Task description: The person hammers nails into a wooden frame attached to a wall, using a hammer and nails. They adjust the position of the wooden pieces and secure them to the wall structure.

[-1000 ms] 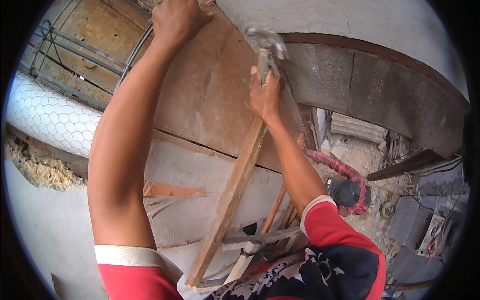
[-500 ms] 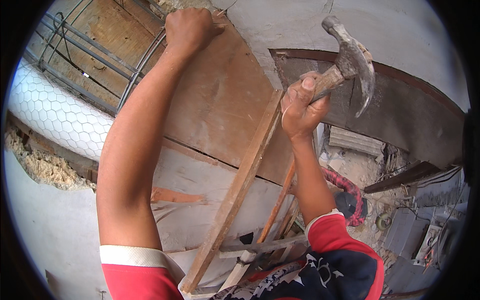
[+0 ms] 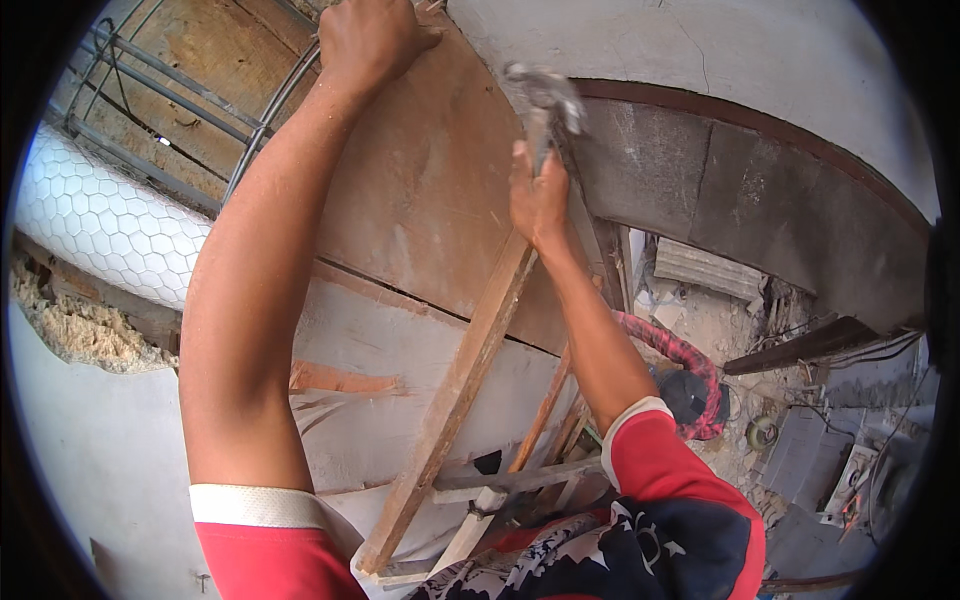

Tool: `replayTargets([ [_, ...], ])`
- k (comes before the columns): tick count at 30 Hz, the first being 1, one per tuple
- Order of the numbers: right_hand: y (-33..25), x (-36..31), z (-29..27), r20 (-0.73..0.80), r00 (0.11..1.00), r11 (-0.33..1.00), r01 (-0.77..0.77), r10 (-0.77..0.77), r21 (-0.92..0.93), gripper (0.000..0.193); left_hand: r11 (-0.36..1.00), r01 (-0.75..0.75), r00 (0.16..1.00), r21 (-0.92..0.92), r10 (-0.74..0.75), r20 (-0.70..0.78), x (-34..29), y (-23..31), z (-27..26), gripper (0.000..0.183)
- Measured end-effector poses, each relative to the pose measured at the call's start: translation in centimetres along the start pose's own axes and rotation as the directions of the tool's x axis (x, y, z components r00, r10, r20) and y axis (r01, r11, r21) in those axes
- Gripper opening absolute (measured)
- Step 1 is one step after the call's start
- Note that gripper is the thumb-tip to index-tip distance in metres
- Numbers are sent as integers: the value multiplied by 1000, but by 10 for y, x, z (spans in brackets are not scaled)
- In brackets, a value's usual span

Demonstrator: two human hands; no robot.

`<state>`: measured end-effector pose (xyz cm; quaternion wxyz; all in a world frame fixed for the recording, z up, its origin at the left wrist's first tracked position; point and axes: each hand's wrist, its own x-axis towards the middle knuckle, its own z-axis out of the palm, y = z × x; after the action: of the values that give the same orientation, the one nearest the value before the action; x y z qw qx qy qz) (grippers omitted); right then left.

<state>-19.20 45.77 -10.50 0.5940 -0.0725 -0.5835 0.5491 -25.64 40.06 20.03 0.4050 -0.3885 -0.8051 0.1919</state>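
Note:
My right hand [image 3: 540,200] is closed round the handle of a claw hammer [image 3: 545,95], its metal head raised and smeared by motion. It is in front of the right edge of a brown plywood panel [image 3: 430,170]. At the top of the view my left hand [image 3: 370,40] is closed near the panel's upper edge. Whatever its fingers hold, if anything, is hidden. Beside that wrist runs a cage of steel reinforcing bars [image 3: 180,95].
Hexagonal wire mesh [image 3: 110,205] covers a white surface on the left. A long wooden beam [image 3: 450,410] slants below the panel. Down at the right, a person in a dark cap [image 3: 685,395] and plaid sleeve is near rubble. A dark panel [image 3: 750,180] spans the right wall.
My right hand has swung the hammer leftward, closer to the panel and my left hand. My left hand sits slightly higher in view, still closed.

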Motion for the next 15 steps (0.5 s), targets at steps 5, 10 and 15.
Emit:
replayTargets([
  [5, -52, 1, -18, 27, 978, 978, -209, 209, 15, 35, 998, 7, 998, 66, -11, 61, -16, -11, 12, 54],
  [10, -61, 7, -5, -165, 942, 914, -225, 293, 337, 38, 990, 135, 990, -33, -134, 48, -4, 7, -4, 51],
  [15, -19, 10, 21, -27, 980, 970, 193, -199, -145, 30, 999, 13, 1000, 29, -14, 7, -1, -14, 3, 56],
])
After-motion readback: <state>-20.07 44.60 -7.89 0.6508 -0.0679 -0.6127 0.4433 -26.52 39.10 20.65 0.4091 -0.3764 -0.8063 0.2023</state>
